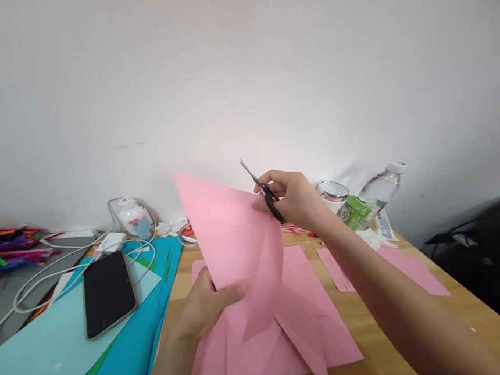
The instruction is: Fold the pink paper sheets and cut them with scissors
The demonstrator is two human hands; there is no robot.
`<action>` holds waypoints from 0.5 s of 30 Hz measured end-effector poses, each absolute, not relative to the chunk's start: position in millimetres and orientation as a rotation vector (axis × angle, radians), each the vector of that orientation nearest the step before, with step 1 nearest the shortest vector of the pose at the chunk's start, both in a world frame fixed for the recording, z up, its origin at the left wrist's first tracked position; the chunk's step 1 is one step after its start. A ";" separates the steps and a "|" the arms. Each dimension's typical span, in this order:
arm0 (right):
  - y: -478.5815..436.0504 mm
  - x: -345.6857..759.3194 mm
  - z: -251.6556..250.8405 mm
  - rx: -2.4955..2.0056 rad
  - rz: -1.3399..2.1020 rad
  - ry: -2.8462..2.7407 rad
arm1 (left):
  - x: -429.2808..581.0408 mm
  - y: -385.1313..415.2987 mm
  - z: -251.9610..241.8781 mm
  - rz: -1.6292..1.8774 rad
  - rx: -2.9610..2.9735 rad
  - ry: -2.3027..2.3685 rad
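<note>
My left hand [211,302] grips the lower left edge of a pink paper sheet [227,230], thumb lying across its front. The sheet is raised off the table and bends toward its right side. My right hand [289,193] is closed on a pair of scissors [271,200] with black handles, and its thumb meets the sheet's upper right edge. The blades point up and to the left, above the paper, and look nearly closed. Beneath the raised sheet lie more pink sheets [300,282], overlapping on the wooden table. The fingers of my left hand behind the paper are hidden.
To the left, a phone [109,293] rests on blue and light-blue paper [32,358], near a white charger [111,243] with looping cable. A white bottle [135,218] stands by the wall. Back right are a water bottle [381,190], a green packet [354,212] and pink scraps [415,269].
</note>
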State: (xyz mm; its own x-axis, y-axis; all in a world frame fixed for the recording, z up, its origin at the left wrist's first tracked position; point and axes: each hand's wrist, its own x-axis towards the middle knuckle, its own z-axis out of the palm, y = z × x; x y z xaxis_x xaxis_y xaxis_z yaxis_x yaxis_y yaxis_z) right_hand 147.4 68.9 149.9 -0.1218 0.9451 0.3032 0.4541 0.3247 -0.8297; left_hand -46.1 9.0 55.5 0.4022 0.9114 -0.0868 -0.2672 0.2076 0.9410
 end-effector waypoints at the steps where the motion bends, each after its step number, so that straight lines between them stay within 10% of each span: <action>1: 68.5 147.9 151.3 -1.262 0.669 -1.747 | -44.5 8.1 54.7 0.908 1.051 0.778; 15: 73.3 169.8 167.3 -1.188 0.978 -1.876 | -46.3 10.7 42.1 0.839 0.996 0.621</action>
